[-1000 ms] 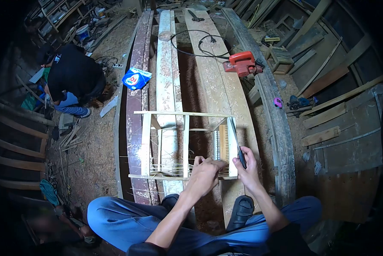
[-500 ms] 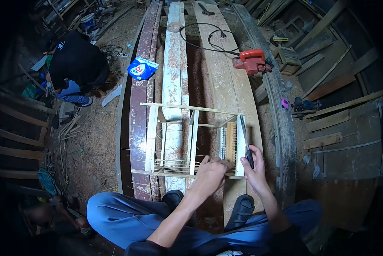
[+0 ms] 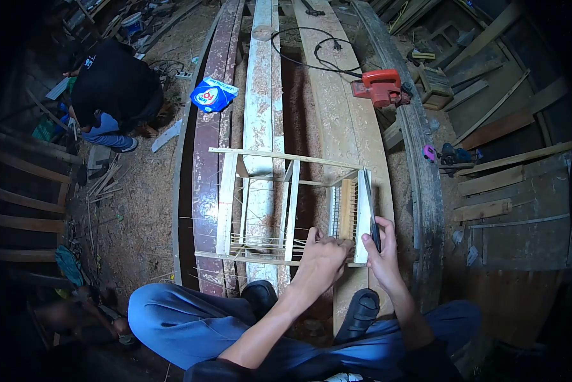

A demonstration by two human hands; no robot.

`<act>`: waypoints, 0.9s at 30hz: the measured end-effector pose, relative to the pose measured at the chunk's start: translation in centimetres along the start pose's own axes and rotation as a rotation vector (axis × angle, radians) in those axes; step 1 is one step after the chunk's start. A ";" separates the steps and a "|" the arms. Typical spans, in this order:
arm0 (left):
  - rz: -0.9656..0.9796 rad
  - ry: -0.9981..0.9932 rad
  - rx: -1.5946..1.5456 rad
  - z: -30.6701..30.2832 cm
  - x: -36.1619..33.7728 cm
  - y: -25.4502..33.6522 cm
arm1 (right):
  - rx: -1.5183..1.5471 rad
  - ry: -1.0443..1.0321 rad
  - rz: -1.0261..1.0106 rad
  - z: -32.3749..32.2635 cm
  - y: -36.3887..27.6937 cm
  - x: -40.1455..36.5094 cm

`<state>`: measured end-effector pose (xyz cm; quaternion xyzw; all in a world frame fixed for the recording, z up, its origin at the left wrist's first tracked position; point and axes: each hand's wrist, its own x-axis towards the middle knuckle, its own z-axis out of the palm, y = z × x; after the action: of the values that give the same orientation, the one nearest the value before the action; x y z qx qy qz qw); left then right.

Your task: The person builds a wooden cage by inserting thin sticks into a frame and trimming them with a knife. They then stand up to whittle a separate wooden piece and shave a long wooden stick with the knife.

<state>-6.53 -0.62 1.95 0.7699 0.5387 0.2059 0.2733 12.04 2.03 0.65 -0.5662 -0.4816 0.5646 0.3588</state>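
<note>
A pale wooden frame (image 3: pixel 290 210) lies across the planks in front of me, with crossbars and thin sticks running through its near side. My right hand (image 3: pixel 384 258) is closed round the dark handle of a long, narrow knife (image 3: pixel 374 229). The blade points away from me, along the white end bar (image 3: pixel 362 219) of the frame. My left hand (image 3: pixel 324 258) is beside it at the near rail, fingers curled by the thin sticks (image 3: pixel 257 243). What those fingers grip is hidden. Inside the right section stands a light brown slatted panel (image 3: pixel 347 207).
Long planks (image 3: pixel 337 108) strewn with shavings carry a blue packet (image 3: pixel 213 94). A red power tool (image 3: pixel 381 88) with a black cable (image 3: pixel 305 62) lies at the right. A pink tape measure (image 3: pixel 429 153) is further right. Another person (image 3: pixel 115 92) crouches at the left.
My left hand has shifted slightly to the right along the near rail. My right hand and the knife have moved a little right, the blade staying by the end bar.
</note>
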 end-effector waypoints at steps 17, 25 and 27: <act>-0.092 -0.020 0.018 0.6 0.0 0.6 | -0.012 -0.052 -0.024 -0.5 0.6 0.4; -0.088 -0.082 0.020 -0.4 1.1 0.5 | -0.050 -0.039 -0.077 -0.5 1.2 0.3; -0.062 -0.079 0.037 -0.6 1.2 0.6 | -0.046 -0.050 -0.055 -0.5 0.8 0.1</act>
<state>-6.02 0.44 2.84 0.7651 0.5549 0.1567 0.2864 12.63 2.00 -0.08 -0.5464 -0.5186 0.5574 0.3490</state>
